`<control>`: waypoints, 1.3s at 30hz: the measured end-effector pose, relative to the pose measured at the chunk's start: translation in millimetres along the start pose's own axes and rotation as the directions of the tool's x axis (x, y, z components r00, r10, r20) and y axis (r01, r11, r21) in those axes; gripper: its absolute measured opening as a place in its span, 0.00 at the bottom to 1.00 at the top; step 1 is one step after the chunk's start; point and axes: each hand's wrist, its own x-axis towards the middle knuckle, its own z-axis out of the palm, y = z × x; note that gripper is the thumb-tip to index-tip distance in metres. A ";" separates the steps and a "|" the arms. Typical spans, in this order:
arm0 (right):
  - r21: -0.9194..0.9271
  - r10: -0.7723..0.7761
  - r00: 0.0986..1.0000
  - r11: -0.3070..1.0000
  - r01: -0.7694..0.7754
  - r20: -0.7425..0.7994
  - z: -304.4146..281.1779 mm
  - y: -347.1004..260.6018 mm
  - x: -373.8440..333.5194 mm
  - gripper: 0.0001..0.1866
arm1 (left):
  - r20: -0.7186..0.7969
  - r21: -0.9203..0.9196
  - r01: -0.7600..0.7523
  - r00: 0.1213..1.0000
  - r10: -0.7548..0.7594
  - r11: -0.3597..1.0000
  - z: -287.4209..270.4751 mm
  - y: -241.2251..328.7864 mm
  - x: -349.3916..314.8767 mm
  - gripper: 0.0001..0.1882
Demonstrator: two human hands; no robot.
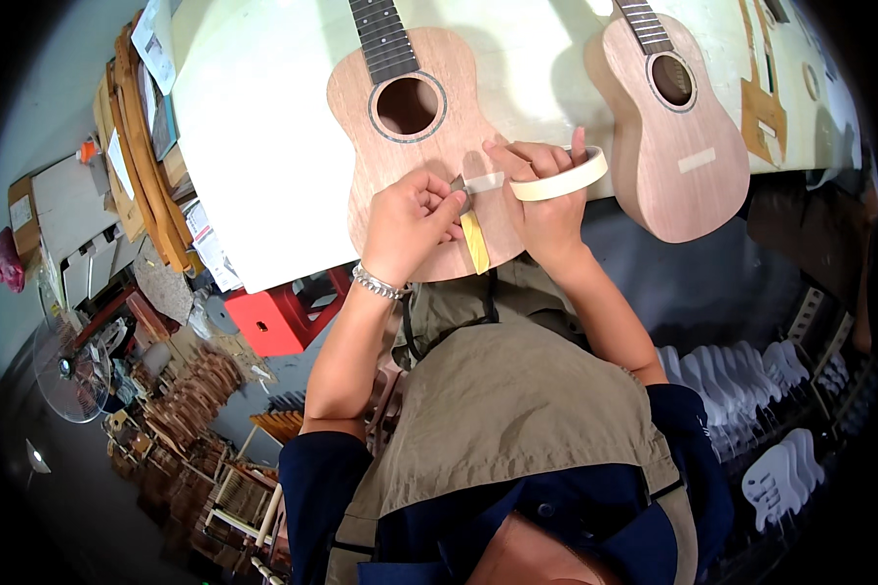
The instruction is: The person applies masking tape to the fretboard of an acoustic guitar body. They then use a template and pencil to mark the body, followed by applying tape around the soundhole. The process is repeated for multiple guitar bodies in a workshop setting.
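Observation:
A bare wooden ukulele (429,58) lies face up on the table in front of me, its lower end toward me. My left hand (415,219) pinches a knife-like tool (474,242) with a dark metal blade and a yellow lower part. The blade meets the left end of a pale tape strip (485,182) on the ukulele's top. My right hand (546,200) carries a roll of masking tape (561,182) looped round some of its fingers. Its index finger and thumb are by the strip's right end; the thumb is partly hidden.
A second ukulele (668,146) with a tape strip on its top lies to the right on the pale table (254,146). Brown templates (763,117) are beyond it. A red stool (278,320) stands below the table's left edge. White guitar-shaped pieces (722,385) hang at right.

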 end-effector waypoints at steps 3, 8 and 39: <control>0.124 -0.126 0.992 0.985 0.123 0.018 -2.9 -13.1 -7.0 0.13 | -0.024 0.086 -0.005 1.000 0.007 0.996 1.1 2.9 0.4 0.09; 0.752 -0.542 0.832 0.596 0.282 0.118 -76.0 -14.3 9.4 0.19 | -0.055 -0.025 0.016 0.998 -0.017 1.000 2.9 -4.9 0.2 0.07; -0.290 -0.498 0.824 0.774 0.563 0.271 -96.8 180.2 294.2 0.13 | -0.359 0.783 -0.241 0.578 0.733 0.574 -106.0 63.5 -82.7 0.34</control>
